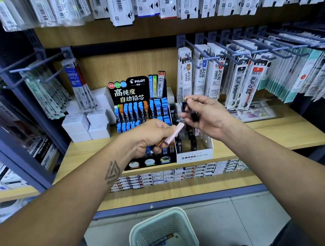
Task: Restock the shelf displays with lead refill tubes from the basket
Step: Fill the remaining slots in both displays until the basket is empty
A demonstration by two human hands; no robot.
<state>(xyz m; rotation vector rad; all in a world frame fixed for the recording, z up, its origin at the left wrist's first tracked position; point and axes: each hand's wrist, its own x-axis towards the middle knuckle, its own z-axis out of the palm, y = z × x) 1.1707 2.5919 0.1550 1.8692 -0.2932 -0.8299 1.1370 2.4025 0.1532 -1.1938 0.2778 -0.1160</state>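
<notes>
Pale wood forms the shelf (277,131), and near the middle of its front edge stand two displays side by side: a black Pilot display (140,109) packed with blue and orange lead refill tubes (134,110), and to its right, touching it, a white Mono display (195,153) holding dark tubes. White boxes (86,126) are stacked toward the shelf's left end, behind and beside the Pilot display. Hanging refill packets (218,75) fill the hooks above the right half, and more packets hang along the top edge of the view.

The left hand (149,138) is curled round a small bunch of tubes, a pale pink tube (175,132) sticking out toward the right, with orange and blue ones beneath it. The right hand (202,115) hovers over the Mono display, thumb and fingers pinching a dark tube (191,110).

Both hands cover much of the displays' front rows. On the floor below, a pale green basket (140,236) is cut off by the bottom edge; a couple of tubes lie inside, too blurred to read.
</notes>
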